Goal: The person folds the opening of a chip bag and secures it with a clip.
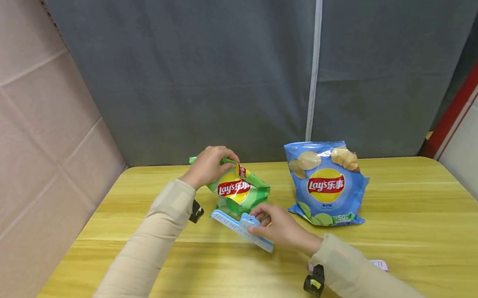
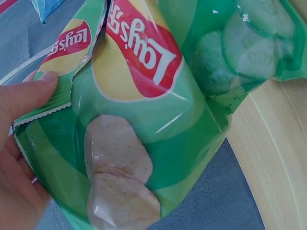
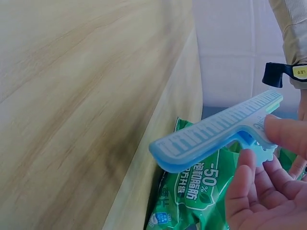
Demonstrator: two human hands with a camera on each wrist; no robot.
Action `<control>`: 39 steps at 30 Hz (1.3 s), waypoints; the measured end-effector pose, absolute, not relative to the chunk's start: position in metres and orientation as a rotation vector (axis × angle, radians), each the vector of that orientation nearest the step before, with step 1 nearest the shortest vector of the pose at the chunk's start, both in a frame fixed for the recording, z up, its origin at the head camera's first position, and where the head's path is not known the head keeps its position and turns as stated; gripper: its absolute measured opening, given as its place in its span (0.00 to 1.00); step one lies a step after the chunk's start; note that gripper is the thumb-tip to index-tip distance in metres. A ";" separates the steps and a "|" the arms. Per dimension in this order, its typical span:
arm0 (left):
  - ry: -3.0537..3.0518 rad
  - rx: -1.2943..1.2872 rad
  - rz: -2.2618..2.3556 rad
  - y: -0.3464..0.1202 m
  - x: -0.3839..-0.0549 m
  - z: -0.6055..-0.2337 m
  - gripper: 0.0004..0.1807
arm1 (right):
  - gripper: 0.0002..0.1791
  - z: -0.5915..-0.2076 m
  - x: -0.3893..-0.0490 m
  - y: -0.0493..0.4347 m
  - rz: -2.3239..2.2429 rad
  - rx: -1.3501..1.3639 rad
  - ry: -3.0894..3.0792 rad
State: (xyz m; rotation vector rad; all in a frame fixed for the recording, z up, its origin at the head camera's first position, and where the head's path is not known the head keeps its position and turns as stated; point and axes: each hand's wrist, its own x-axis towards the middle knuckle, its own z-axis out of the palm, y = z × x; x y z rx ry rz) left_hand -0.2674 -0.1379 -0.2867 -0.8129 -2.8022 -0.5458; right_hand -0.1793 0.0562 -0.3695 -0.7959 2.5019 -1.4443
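A green Lay's chip bag [image 1: 238, 188] stands on the table with its top edge folded over toward the front. My left hand [image 1: 211, 165] pinches that folded top; in the left wrist view the thumb [image 2: 47, 79] lies on the flap and the fingers go behind the bag. In front of the bag, my right hand [image 1: 280, 227] holds a light blue bag clip [image 1: 241, 229] by its handle, between thumb and fingers. The clip's long toothed bar [image 3: 216, 129] slants across the lower front of the bag in the right wrist view.
A blue Lay's chip bag [image 1: 326, 184] stands upright to the right, near the back edge. A pale purple clip [image 1: 379, 264] lies partly hidden beneath the right forearm. Grey curtain [image 1: 213, 66] hangs behind the wooden table [image 1: 419, 211], with pale cloth on both sides.
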 end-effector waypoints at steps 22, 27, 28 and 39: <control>-2.833 -0.855 -0.525 -0.139 -0.266 -0.285 0.08 | 0.17 -0.362 -0.185 0.066 -1.504 -0.667 2.567; -2.838 -0.874 -0.531 -0.139 -0.265 -0.284 0.09 | 0.16 -0.363 -0.189 0.071 -1.625 -0.603 2.565; -2.839 -0.877 -0.531 -0.139 -0.265 -0.284 0.10 | 0.16 -0.363 -0.190 0.072 -1.644 -0.588 2.563; -2.845 -0.876 -0.533 -0.138 -0.264 -0.282 0.11 | 0.17 -0.363 -0.197 0.079 -1.652 -0.523 2.634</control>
